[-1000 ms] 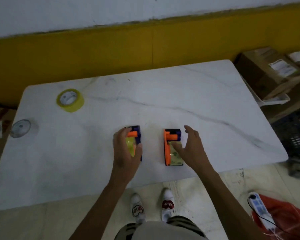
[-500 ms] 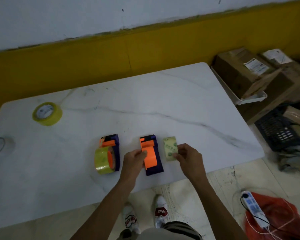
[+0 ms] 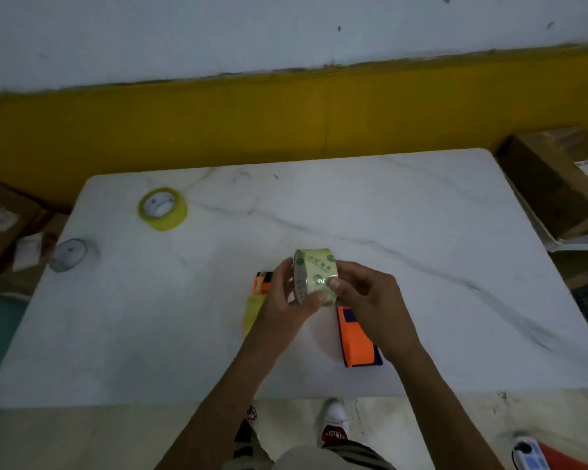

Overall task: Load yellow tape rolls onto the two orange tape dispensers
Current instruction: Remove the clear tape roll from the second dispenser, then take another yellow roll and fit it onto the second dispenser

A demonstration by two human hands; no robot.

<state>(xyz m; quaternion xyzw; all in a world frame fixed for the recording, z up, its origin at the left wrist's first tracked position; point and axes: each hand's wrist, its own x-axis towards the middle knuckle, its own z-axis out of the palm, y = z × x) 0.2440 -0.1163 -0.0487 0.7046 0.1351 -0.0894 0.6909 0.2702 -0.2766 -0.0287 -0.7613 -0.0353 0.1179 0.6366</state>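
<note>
Looks like you're in a packing or storeroom corner, not a home. Cardboard boxes [image 3: 554, 184] with shipping labels are stacked on the floor to the right of your hands, more labelled boxes [image 3: 4, 222] far left. White marble-look table [image 3: 421, 232] under your hands, spare yellow tape roll [image 3: 162, 208] ahead-left, bare white-and-yellow painted wall [image 3: 286, 106] beyond.

White marble table [image 3: 421, 232], yellow-banded wall [image 3: 218, 123]
</note>
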